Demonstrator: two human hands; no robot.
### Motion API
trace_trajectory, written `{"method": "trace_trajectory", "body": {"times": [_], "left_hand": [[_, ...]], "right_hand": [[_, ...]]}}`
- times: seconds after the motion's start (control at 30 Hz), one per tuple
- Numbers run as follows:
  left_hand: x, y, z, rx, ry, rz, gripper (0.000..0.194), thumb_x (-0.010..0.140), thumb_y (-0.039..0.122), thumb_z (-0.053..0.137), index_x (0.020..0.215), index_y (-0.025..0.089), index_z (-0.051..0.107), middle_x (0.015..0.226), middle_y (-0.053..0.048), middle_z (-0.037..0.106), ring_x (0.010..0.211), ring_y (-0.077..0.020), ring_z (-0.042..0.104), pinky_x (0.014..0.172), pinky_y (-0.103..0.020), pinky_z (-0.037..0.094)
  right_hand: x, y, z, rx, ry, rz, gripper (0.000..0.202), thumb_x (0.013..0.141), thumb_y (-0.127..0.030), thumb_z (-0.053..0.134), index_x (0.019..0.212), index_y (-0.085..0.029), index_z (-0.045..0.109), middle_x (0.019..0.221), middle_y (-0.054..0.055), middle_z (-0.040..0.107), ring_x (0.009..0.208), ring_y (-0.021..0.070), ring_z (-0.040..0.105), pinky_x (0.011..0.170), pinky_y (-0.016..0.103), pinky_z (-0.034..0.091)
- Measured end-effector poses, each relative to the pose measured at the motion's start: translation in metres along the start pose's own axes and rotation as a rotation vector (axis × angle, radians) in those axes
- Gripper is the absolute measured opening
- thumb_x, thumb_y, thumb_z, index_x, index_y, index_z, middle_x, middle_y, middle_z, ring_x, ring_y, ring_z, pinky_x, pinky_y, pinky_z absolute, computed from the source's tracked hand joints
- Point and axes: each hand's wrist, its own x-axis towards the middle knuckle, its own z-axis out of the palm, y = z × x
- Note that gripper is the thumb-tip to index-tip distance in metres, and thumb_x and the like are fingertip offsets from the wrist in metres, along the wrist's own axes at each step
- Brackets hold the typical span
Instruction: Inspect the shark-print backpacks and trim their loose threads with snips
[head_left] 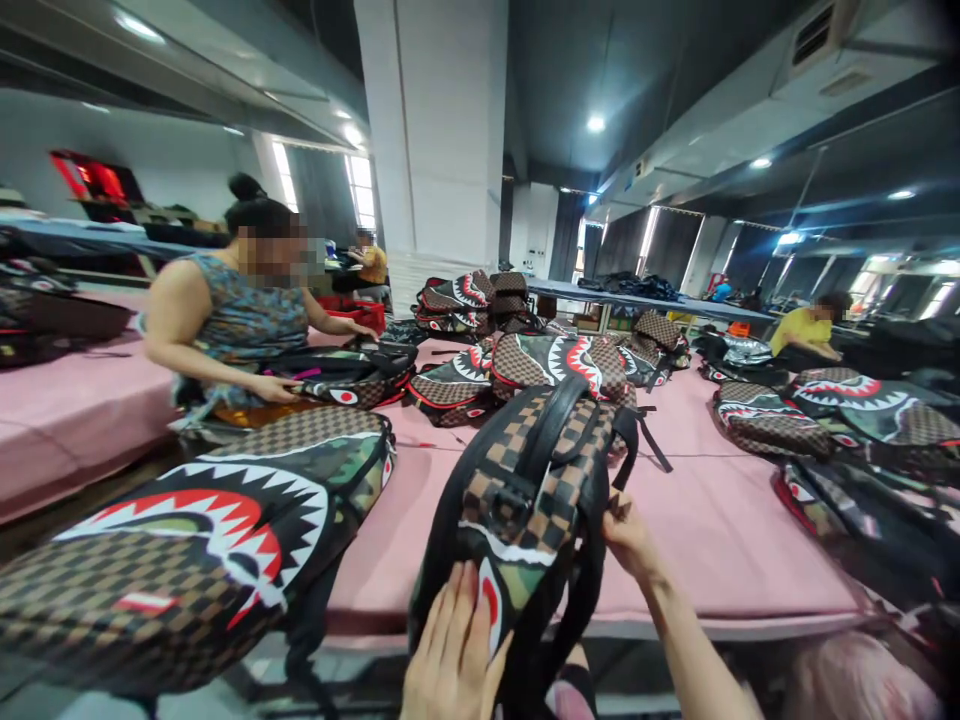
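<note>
In front of me a backpack (544, 455) with brown checks, camouflage panels and a red-and-white eye print stands tilted at the pink table's near edge. A black handle loop arches over its top, and dark straps hang along its right side. My left hand (454, 645) lies flat against its lower front, beside the eye print, fingers stretched out. Bent fingers of my right hand (626, 535) grip the backpack's right edge near the straps; the fingertips are partly hidden. Left of it lies another shark-mouth backpack (217, 540), apart from both hands.
Several similar backpacks (559, 360) are heaped further back on the pink table (720, 540), with more at the right (862, 410). A co-worker (240, 310) at the left handles a dark backpack (360, 372). Another person in yellow (810, 330) sits at the right. A pillar (439, 140) rises behind.
</note>
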Motion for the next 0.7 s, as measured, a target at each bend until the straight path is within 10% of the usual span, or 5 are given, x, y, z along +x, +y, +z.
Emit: {"method": "trace_trajectory", "body": {"times": [0.17,0.27,0.4,0.7], "left_hand": [[-0.022,0.01,0.02,-0.081,-0.061,-0.049,0.079,0.078,0.014,0.059,0.144,0.008,0.017,0.145,-0.022,0.026,0.128,-0.0373,0.035,0.099,-0.051,0.04],[-0.017,0.016,0.028,-0.112,-0.029,-0.099,0.075,0.079,0.01,0.053,0.144,0.009,0.016,0.147,-0.021,0.021,0.131,-0.0371,0.029,0.103,-0.054,0.034],[-0.017,0.028,0.036,-0.147,-0.016,-0.085,0.07,0.079,0.009,0.051,0.142,0.011,0.021,0.147,-0.023,0.02,0.133,-0.0366,0.025,0.103,-0.056,0.033],[-0.017,0.035,0.033,-0.237,0.005,-0.124,0.074,0.08,0.012,0.05,0.144,0.011,0.015,0.148,-0.019,0.017,0.134,-0.0357,0.021,0.107,-0.056,0.023]], "right_hand": [[-0.012,-0.024,-0.011,-0.52,0.179,-0.051,0.026,0.073,-0.041,0.062,0.083,-0.018,0.065,0.072,0.002,0.061,0.064,0.0166,0.056,0.059,0.028,0.045],[-0.015,-0.069,0.019,-0.952,0.4,-0.297,0.027,0.073,-0.031,0.063,0.099,-0.021,0.062,0.081,0.003,0.061,0.071,0.0165,0.058,0.062,0.026,0.045],[-0.02,-0.091,0.064,-1.363,0.366,-0.467,0.019,0.073,-0.026,0.064,0.092,-0.021,0.063,0.082,0.005,0.06,0.067,0.0146,0.057,0.054,0.022,0.04],[-0.015,-0.092,0.071,-1.282,0.417,-0.384,0.014,0.076,-0.011,0.049,0.08,-0.02,0.059,0.077,0.002,0.057,0.068,0.0132,0.056,0.058,0.022,0.04]]}}
